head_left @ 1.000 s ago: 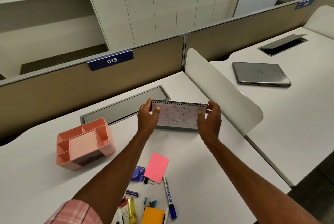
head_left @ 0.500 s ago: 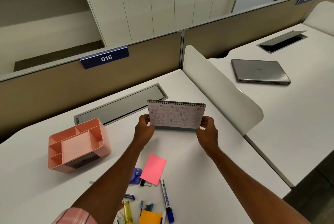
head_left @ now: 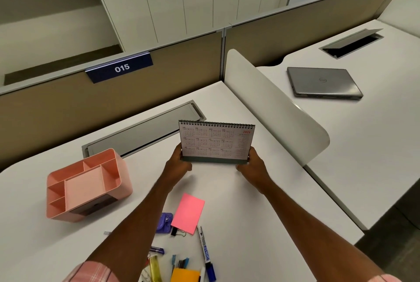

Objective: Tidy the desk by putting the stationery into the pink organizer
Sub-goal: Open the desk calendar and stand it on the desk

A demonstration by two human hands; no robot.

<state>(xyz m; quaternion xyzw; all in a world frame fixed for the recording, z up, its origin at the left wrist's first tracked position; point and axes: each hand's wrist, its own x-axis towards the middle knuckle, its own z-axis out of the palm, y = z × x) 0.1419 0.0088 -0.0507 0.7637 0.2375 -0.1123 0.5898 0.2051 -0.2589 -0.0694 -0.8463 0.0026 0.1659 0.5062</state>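
Pink organizer [head_left: 88,185] at left on white tabletop [head_left: 261,213], compartments upward.

Spiral desk calendar [head_left: 216,142] upright mid-tabletop, gripped at lower corners by left hand [head_left: 179,164] and right hand [head_left: 254,167]. Nearer: pink sticky pad [head_left: 188,213], binder clip [head_left: 176,232], marker [head_left: 204,250], purple stapler [head_left: 164,222]. Closed laptop [head_left: 322,82] beyond divider.
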